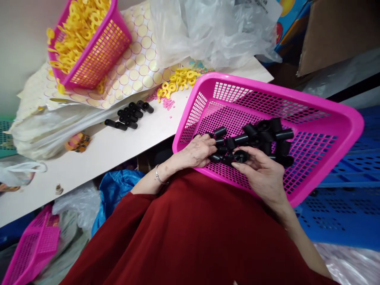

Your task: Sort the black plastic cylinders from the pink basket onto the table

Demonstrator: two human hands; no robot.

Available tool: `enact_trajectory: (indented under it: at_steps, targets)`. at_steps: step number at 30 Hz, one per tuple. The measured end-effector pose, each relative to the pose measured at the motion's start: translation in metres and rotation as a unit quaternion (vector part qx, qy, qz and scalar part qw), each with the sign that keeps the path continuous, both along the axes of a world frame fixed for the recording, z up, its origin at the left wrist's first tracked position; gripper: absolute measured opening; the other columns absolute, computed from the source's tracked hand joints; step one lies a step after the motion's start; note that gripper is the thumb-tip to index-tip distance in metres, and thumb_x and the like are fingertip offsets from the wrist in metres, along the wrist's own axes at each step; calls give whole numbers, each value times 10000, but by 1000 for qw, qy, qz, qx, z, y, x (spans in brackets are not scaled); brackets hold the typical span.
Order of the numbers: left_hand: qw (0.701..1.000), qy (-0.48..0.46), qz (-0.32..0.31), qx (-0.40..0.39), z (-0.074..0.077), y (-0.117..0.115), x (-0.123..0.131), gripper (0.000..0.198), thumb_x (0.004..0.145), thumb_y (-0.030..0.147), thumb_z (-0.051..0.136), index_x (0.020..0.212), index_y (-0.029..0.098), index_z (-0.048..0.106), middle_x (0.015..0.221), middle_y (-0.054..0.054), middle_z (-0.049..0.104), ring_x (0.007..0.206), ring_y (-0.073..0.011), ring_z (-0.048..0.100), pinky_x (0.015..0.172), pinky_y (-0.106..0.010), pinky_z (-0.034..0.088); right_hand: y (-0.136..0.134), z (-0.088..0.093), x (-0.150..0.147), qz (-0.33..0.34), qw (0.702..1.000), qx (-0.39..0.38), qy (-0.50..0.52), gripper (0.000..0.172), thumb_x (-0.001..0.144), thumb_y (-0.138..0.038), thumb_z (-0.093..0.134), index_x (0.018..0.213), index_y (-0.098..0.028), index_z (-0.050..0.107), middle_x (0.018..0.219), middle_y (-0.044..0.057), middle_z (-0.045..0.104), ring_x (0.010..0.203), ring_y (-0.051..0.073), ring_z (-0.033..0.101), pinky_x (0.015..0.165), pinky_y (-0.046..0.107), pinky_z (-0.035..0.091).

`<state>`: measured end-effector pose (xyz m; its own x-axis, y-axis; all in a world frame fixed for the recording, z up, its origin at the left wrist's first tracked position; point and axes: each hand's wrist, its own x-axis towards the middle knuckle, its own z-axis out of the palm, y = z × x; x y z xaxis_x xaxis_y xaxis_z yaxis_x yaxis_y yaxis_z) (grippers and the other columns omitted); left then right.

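Observation:
A large pink plastic basket is tilted in front of my body, with several short black plastic tubes lying loose in it. Between thumb and fingers, my right hand pinches one black tube, its round end facing up at me. My left hand, a silver bracelet at its wrist, reaches over the near left rim. Its fingers curl around black tubes at that side of the basket; the fingertips are partly hidden. More black tubes lie in a cluster on the white table.
On the white table stands a smaller pink basket full of yellow plastic pieces. Loose yellow pieces and small pink bits lie near the large basket. Clear plastic bags sit behind; blue crates stand at right.

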<state>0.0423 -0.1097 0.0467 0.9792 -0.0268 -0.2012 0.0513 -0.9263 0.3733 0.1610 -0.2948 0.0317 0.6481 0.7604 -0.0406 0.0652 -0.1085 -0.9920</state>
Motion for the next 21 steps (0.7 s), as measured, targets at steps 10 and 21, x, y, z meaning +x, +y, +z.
enact_trajectory:
  at_steps: [10, 21]
  targets:
    - [999, 18, 41, -23, 4, 30, -5, 171, 846, 157, 525, 884, 166, 691, 847, -47, 586, 826, -185, 471, 837, -356, 387, -11, -8, 13, -95, 990, -43, -90, 340, 746, -293, 767, 1071, -261, 670, 922, 7, 734, 766, 171, 722, 751, 377, 645]
    - [979, 68, 155, 113, 4, -12, 15, 294, 706, 150, 670, 994, 165, 722, 1179, -149, 499, 1075, -325, 408, 810, -454, 377, -20, -13, 11, -83, 994, -53, -49, 391, 747, -340, 764, 1114, -251, 662, 1041, 38, 721, 889, 210, 726, 901, 467, 598]
